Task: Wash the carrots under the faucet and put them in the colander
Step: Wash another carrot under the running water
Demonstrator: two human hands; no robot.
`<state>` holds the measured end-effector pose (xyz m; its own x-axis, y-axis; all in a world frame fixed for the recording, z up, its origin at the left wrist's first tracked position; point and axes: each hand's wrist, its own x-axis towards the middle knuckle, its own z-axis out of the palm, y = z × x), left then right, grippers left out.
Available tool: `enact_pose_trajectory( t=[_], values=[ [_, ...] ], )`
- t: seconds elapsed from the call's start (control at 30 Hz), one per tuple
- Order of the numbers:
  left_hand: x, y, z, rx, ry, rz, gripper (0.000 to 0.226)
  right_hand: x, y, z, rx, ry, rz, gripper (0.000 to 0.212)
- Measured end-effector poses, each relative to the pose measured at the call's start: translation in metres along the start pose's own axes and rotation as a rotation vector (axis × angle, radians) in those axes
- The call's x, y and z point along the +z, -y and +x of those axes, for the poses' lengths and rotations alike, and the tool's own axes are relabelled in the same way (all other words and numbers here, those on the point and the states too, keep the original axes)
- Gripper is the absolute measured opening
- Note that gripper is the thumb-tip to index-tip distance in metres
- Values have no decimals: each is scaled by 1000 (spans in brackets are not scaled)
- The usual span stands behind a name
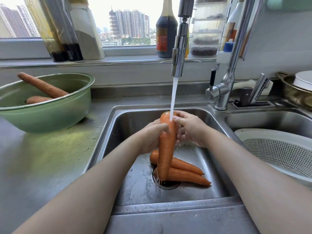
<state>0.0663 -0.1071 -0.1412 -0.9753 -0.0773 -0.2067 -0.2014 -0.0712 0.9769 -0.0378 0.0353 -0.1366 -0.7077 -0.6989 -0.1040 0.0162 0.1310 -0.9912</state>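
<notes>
A long orange carrot [166,149] stands almost upright over the steel sink [135,191], its thick end under the water stream from the faucet [179,53]. My left hand [152,135] grips its upper half from the left. My right hand [189,128] holds the thick end from the right, fingers curled round it. Two more carrots [185,173] lie on the sink floor by the drain. A white perforated colander [278,152] sits in the right basin and looks empty. A green bowl [45,114] on the left counter holds two carrots [43,86].
Bottles and jars line the windowsill behind the sink, among them a dark sauce bottle [166,31]. The faucet lever and base [222,92] stand at the sink's back right. A knife holder [253,98] and stacked dishes [300,88] sit at the far right.
</notes>
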Motion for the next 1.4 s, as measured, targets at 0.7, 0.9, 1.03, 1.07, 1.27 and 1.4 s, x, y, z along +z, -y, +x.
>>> enact_pose_trajectory(
  t=[0.7,0.9,1.03,1.07,1.27,1.4],
  values=[
    [-19,0,-2,-15,-18,-35,49,8,-1,-6,42,38,-173,47],
    [-31,0,-4,-42,215,-25,68,7,-3,-5,77,41,-124,49],
    [-25,-1,-5,-25,104,49,67,6,0,-7,44,37,-197,49],
    [-24,-1,-5,-19,98,56,65,4,0,-6,41,41,-202,48],
    [-28,1,-2,-18,59,22,82,0,-1,-3,3,51,-95,42],
    [-23,4,2,10,-17,74,86,6,-4,-2,-15,26,-118,27]
  ],
)
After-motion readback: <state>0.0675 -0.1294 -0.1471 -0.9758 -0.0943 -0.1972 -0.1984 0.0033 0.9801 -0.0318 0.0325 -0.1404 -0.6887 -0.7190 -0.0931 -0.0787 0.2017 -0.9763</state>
